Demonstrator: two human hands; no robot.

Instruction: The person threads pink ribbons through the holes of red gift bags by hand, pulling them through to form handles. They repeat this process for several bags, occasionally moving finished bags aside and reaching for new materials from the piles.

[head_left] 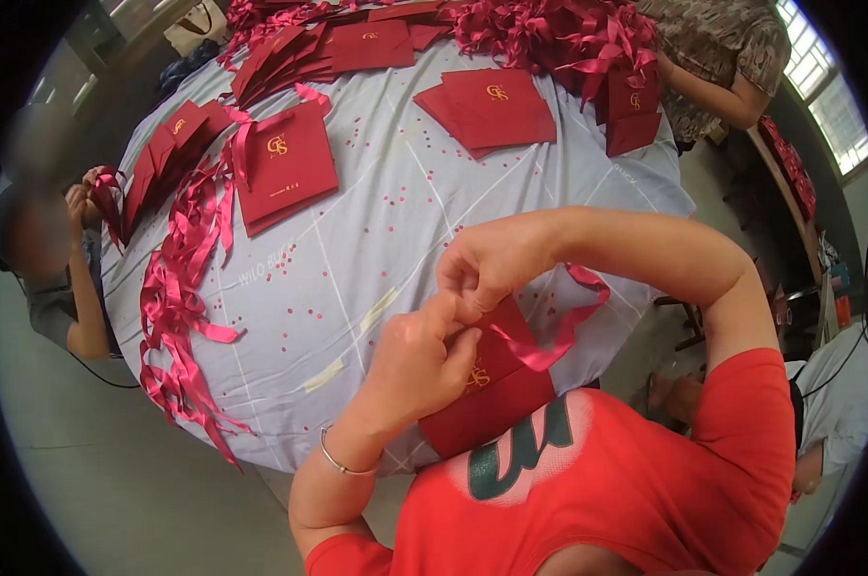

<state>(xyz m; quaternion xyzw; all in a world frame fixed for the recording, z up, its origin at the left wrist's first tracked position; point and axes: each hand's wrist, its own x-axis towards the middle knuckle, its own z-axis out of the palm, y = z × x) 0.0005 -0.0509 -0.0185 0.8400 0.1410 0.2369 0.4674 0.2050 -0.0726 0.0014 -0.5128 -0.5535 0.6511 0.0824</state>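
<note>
A dark red paper gift bag [496, 413] with a gold emblem lies at the table's near edge, against my shirt. My left hand [424, 357], with a bracelet at the wrist, is closed at the bag's upper part. My right hand [499, 257] meets it there, fingers pinched together. A pink-red ribbon [541, 357] runs from beneath my fingers across the bag and curls up to the right, under my right forearm. My fingers hide the exact spot where ribbon and bag are gripped.
Several red bags [288, 168] and a ribbon pile [179, 298] lie on the cloth-covered table [309, 259], among small red paper dots. More bags [491, 108] and ribbons [558, 38] lie at the back. One person [55, 259] works at left, another [722, 58] at back right.
</note>
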